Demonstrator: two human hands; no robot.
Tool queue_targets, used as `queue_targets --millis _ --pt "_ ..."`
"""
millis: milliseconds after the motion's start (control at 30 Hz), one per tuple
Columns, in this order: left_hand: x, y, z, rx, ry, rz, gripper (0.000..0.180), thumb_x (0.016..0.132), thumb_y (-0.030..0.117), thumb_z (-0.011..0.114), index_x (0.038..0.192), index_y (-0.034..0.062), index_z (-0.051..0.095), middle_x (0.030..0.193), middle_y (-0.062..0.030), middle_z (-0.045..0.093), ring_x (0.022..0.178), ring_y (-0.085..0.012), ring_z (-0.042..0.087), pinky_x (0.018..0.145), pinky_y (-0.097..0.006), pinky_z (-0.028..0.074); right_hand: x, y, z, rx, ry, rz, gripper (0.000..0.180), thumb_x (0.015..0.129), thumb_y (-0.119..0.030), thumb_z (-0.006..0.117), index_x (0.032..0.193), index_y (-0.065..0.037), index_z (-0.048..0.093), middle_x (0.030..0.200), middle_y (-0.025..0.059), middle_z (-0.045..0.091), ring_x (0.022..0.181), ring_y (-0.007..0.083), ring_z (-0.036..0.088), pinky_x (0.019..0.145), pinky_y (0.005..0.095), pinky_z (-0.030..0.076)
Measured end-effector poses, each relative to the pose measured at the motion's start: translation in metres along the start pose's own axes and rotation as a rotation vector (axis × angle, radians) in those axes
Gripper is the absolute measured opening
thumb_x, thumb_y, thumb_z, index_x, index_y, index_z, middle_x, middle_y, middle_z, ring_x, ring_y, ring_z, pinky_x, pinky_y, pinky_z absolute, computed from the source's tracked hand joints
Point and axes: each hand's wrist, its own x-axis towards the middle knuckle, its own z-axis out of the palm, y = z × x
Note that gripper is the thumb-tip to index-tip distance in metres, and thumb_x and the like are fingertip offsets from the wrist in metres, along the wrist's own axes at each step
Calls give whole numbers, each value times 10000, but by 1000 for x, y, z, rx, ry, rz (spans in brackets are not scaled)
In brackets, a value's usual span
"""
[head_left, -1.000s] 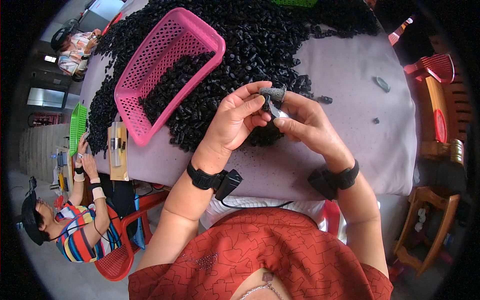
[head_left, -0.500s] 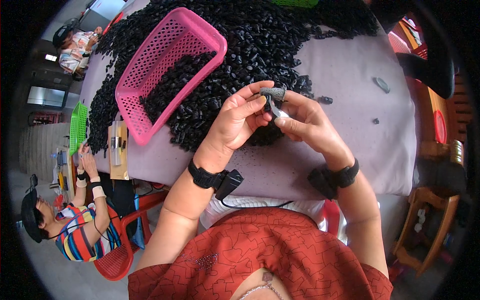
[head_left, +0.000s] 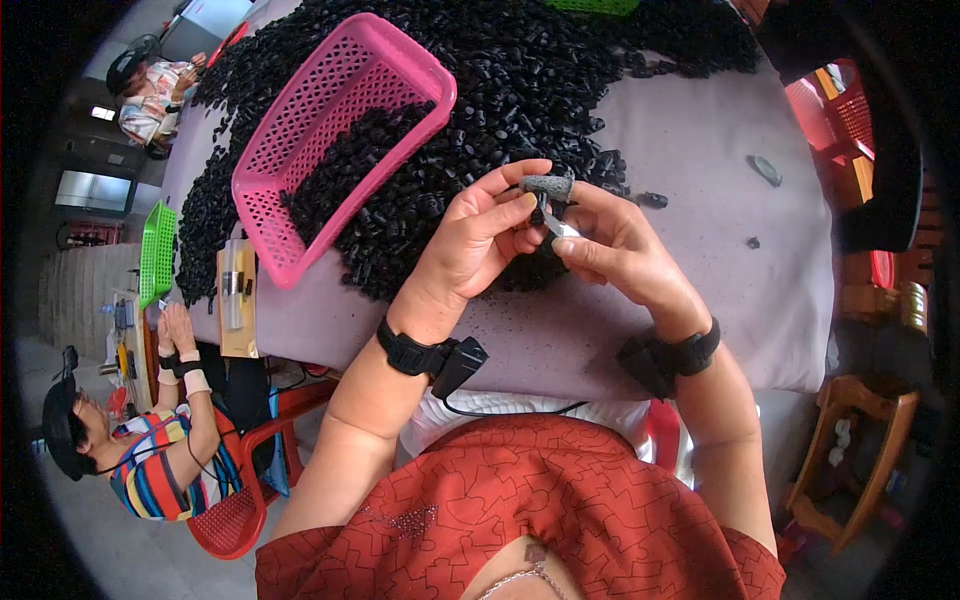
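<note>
My left hand (head_left: 478, 232) is closed on a small black plastic part (head_left: 539, 212), pinched between thumb and fingers and mostly hidden by them. Against that part rests a small metal blade (head_left: 560, 228), gripped under the thumb of my right hand (head_left: 620, 240). A grey textured finger cover (head_left: 548, 188) sits over the tip of my right index finger. Both hands meet above the near edge of a large heap of small black plastic parts (head_left: 510, 110). Just left of them, a pink perforated basket (head_left: 268, 238) stands tilted, partly filled with the same parts.
A lilac cloth (head_left: 700, 290) covers the table. Loose parts and a grey oval piece (head_left: 764, 170) lie at right. At left are a board with a clear case (head_left: 236, 300), a green basket (head_left: 158, 255) and a seated co-worker (head_left: 160, 460). Another person (head_left: 150, 100) sits farther off.
My hands stay nearly in place; the blade tilts slightly against the black part. The left co-worker's hands have shifted a little, and a dark shape at upper right has moved.
</note>
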Motion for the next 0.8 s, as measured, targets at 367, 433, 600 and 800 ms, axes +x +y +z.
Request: queue_targets --millis 367,433,600,800 --pt "-1 0 -1 -34 0 -4 424 919 96 625 1323 41 510 992 -37 665 700 -82 621 626 -190 531 2 5 1 27 16 -2 500 898 -169 666 1347 -41 490 787 -45 553 617 24 456 521 181 357" --pt "-1 1 -1 -39 -7 -9 426 920 96 623 1326 40 505 993 -38 665 693 -83 621 618 -188 531 1 5 1 24 21 5 500 898 -163 662 1350 -41 488 788 -47 553 617 22 458 520 178 357" --pt "0 0 -2 -20 -5 -4 413 932 92 605 1327 38 498 980 -43 663 671 -86 622 610 -193 534 2 9 0 -8 37 -12 472 906 -175 649 1336 -44 509 770 -64 543 596 9 448 501 173 348" --pt "0 -3 -3 -11 0 6 384 936 78 593 1306 26 508 962 -54 660 693 -95 624 622 -202 536 7 5 -5 -13 27 56 398 919 -188 636 1287 -57 558 732 -82 529 562 1 425 491 164 331"
